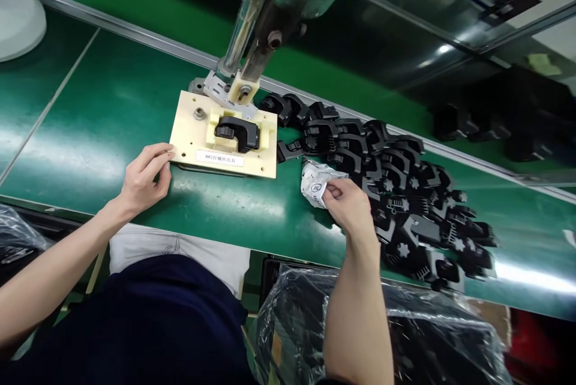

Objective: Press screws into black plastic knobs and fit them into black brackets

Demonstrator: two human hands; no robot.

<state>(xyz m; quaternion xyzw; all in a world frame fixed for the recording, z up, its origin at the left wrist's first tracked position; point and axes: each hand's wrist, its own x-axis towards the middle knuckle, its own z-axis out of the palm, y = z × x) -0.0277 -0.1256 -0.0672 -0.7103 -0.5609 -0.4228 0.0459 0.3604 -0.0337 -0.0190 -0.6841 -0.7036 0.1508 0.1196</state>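
My left hand touches the front left corner of a cream fixture plate. Its fingers are drawn together at the tips, and whatever they pinch is too small to make out. In the nest of the plate sits a black ribbed plastic part, below the metal arm of a press. To the right, my right hand is closed on the edge of a small white printed plastic bag lying on the green bench. What is inside the bag is hidden.
Many black plastic parts lie heaped along the right of the green bench. Below its front edge stands a container lined with clear plastic film. A white rounded object is at the far left.
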